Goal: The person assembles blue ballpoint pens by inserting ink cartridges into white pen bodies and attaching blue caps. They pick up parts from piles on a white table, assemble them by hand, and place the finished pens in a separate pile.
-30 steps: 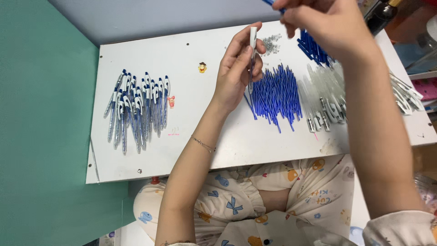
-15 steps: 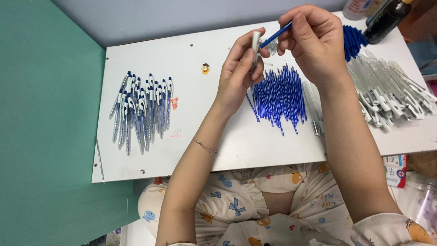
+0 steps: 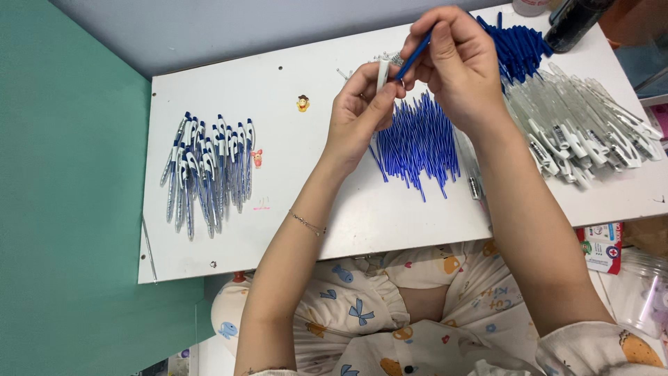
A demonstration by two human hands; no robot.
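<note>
Lap: patterned pale clothing (image 3: pixel 390 313) with small cartoon prints fills the near edge, below the board.
Board: a white board (image 3: pixel 292 202) lies across the lap, its far edge against a grey wall, with a teal surface (image 3: pixel 62 209) to the left.
Left forearm: it rises from the lap over the board, a thin bracelet (image 3: pixel 307 223) on the wrist.
Left hand (image 3: pixel 358 115): closed, fingers pinching a short white pen piece (image 3: pixel 382 73) that stands nearly upright above the board.
Right hand (image 3: pixel 459 63): closed, fingertips gripping a thin blue refill (image 3: pixel 414 56) held slanted, its lower end meeting the white piece.
Blue refills pile (image 3: pixel 417 143): loose on the board, just under both hands.
Finished pens (image 3: pixel 209 170): a heap of blue and white pens at the board's left, well apart from the hands.
Clear barrels (image 3: pixel 591 129): a pile at the right, beside the right forearm.
Blue caps heap (image 3: pixel 518 45): at the far right, behind the right hand.
Stickers: a small figure sticker (image 3: pixel 303 103) lies on the bare middle of the board.
</note>
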